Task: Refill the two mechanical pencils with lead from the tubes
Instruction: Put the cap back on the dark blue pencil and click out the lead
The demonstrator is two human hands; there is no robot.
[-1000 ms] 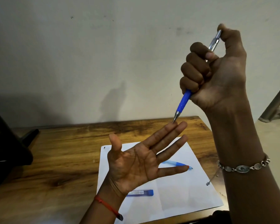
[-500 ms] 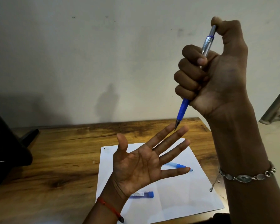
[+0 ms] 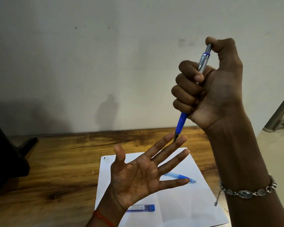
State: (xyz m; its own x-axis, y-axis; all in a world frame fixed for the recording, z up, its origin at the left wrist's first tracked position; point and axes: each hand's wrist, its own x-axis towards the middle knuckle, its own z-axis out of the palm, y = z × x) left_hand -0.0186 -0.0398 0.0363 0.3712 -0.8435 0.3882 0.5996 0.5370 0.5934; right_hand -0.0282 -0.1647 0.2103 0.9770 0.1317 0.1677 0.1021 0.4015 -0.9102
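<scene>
Head view, right hand point(image 3: 208, 86): fist curled round the mechanical pencil point(image 3: 181, 122), thumb on its cap, tip down.
Left hand point(image 3: 138, 176): palm up, fingers spread beneath the tip.
Doing it well: click steadily and keep the palm under to catch any lead.
On paper point(image 3: 187, 210): second pencil point(image 3: 172, 174), lead tube point(image 3: 143, 207).

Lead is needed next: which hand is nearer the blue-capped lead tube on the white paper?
Left. The left hand, open palm up, overlaps one end of the blue-capped lead tube; the right hand is raised high, gripping the blue and silver mechanical pencil.
</scene>
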